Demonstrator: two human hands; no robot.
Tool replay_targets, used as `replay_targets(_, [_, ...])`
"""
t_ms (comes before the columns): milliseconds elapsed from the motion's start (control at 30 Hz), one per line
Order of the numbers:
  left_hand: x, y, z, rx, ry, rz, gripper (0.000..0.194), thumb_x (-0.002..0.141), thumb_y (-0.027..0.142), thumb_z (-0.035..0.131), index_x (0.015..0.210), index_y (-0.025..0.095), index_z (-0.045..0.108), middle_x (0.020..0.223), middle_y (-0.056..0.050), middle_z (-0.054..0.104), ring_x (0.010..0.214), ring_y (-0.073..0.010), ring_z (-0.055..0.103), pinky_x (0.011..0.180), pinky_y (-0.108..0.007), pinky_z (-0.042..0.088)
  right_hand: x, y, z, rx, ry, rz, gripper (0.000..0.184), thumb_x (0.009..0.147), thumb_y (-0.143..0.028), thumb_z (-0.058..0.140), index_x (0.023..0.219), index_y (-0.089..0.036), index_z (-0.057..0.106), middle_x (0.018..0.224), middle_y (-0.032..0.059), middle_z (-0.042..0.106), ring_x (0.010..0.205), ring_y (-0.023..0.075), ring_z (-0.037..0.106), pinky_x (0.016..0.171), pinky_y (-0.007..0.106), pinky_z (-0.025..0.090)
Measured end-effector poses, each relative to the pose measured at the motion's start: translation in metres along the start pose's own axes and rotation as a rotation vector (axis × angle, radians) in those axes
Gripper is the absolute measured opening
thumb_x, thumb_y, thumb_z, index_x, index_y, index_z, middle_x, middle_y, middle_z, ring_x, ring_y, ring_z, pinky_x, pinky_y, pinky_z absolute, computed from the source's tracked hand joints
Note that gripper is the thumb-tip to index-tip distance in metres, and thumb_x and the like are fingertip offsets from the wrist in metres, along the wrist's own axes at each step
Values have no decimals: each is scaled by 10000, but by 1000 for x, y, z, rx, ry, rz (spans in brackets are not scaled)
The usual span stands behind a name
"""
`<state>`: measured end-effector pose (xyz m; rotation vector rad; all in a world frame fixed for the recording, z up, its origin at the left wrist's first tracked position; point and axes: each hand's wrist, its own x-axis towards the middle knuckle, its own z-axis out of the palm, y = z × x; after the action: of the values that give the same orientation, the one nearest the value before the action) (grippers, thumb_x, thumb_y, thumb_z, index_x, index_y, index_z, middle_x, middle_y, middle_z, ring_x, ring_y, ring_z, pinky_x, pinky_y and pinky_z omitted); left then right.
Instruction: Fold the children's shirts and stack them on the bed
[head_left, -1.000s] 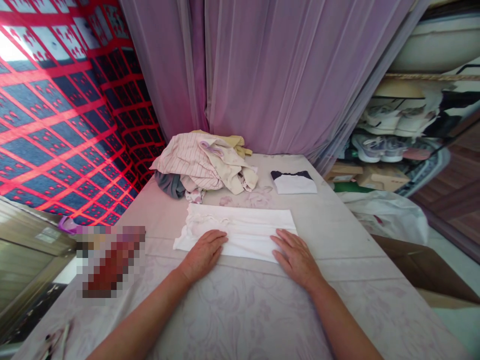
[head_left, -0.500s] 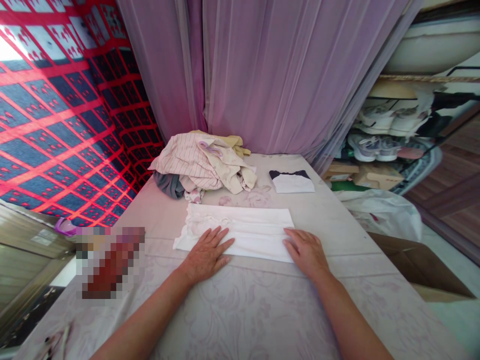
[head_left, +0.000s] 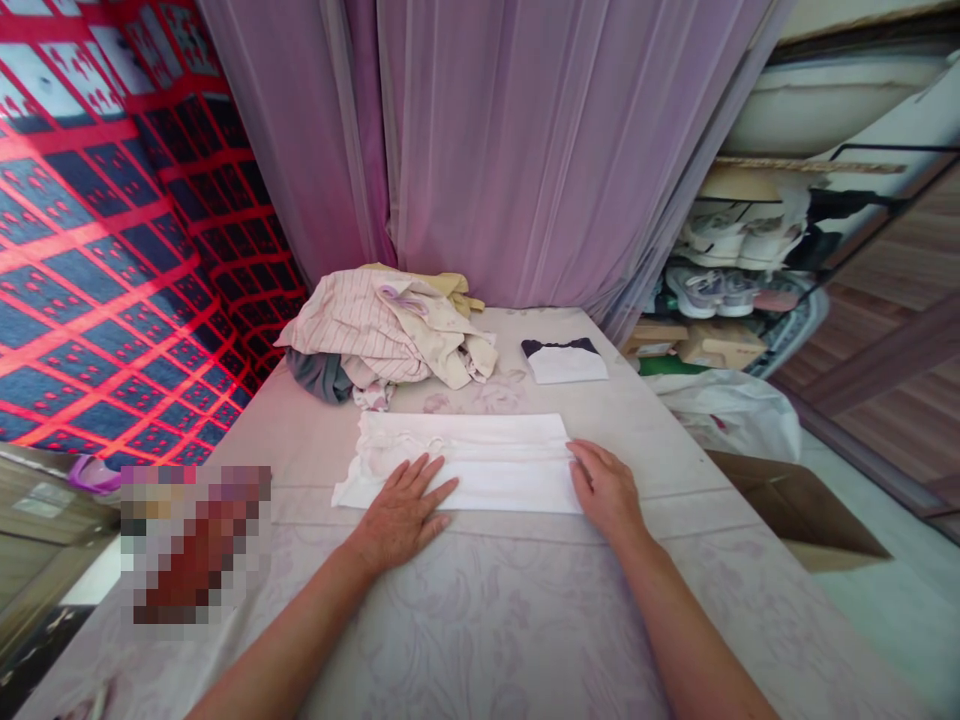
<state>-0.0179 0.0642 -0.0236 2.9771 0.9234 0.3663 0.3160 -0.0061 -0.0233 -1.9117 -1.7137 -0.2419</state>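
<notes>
A white garment (head_left: 502,485), folded into a long flat strip with a ruffled left end, lies in front of me on the cloth-covered surface (head_left: 480,620). My left hand (head_left: 397,515) rests flat on its left part, fingers spread. At the garment's right end, my right hand (head_left: 609,490) touches the short edge with fingers stretched out; its thumb side is partly hidden. Beyond the garment sits a heap of crumpled clothes (head_left: 360,330), with pink-striped, beige and dark grey pieces. A smaller folded white garment with a dark top (head_left: 566,362) lies at the far right.
A purple curtain (head_left: 480,150) hangs behind the surface, and a red-and-dark patterned cloth (head_left: 112,270) hangs at left. On the right are a rack with shoes (head_left: 712,290), a white plastic bag (head_left: 739,410) and an open cardboard box (head_left: 802,510). A pixelated patch covers something at left.
The view has turned slightly, so the scene sits farther left. My right hand has slid a little outward to the garment's right edge. The left hand stays flat on the cloth.
</notes>
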Motion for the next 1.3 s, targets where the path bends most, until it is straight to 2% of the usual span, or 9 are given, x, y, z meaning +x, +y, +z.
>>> replay_targets(67, [0,0,0,3,1,-2,510,915,481,402,1404,342,357,1503,-61,307,1380,-283,249,1090,-479,254,-2,-15,-3,7,-20,-43,361,903,-262,356,1144,-210,619,1163,83,634,1062,216,570,943,391,416])
replay_targets(200, [0,0,-1,20,-23,-1,511,914,487,400,1405,357,345,1502,-65,307,1374,-287,260,1078,-482,271,-6,-53,1,6,-284,-304,426,921,-321,359,1303,-209,509,1407,75,452,1302,222,383,1089,438,270])
replay_targets(300, [1,0,-2,30,-34,-3,511,913,493,395,1404,355,350,1494,-77,321,1366,-295,277,1067,-486,285,-8,-66,8,-46,-448,-326,529,912,-397,374,1401,-196,380,1482,96,323,1372,252,261,1109,526,177])
replay_targets(400, [2,1,-2,27,-36,-7,512,915,496,387,1403,344,357,1489,-87,329,1360,-299,290,1063,-489,289,-9,-59,11,-71,-522,-314,562,917,-431,353,1424,-188,335,1497,101,284,1380,248,242,1106,529,179])
replay_targets(700, [4,4,-9,-101,-79,-76,470,904,504,404,1332,319,463,1449,-69,403,1338,-284,338,1067,-511,293,-13,-22,-5,-188,-457,-171,550,929,-426,282,1425,-194,334,1493,87,304,1372,228,262,1110,512,166])
replay_targets(867, [30,12,-18,-168,63,-239,360,932,379,371,1159,209,592,1256,-81,591,1213,-221,486,1060,-427,344,13,-33,-4,-232,-418,-77,553,940,-410,212,1448,-204,282,1525,60,226,1397,210,189,1125,489,105])
replay_targets(967, [49,13,-14,-92,120,-265,437,916,411,394,1277,194,508,1376,-95,492,1306,-254,385,1091,-462,286,24,-43,7,-214,-505,-74,563,936,-436,215,1447,-211,287,1528,56,213,1402,215,172,1126,487,85])
replay_targets(1100, [54,8,-1,-4,16,-281,585,875,528,422,1355,194,435,1449,-104,401,1346,-308,316,1092,-531,232,25,-45,18,-166,-579,-87,574,926,-459,252,1445,-215,290,1525,51,221,1399,220,184,1124,505,80])
replay_targets(1300, [44,6,1,-96,22,-322,419,929,418,365,1270,226,516,1341,-63,534,1283,-245,410,1079,-477,259,28,-28,16,-63,-482,-35,439,923,-319,312,1304,-228,511,1408,44,455,1308,181,376,1105,409,226])
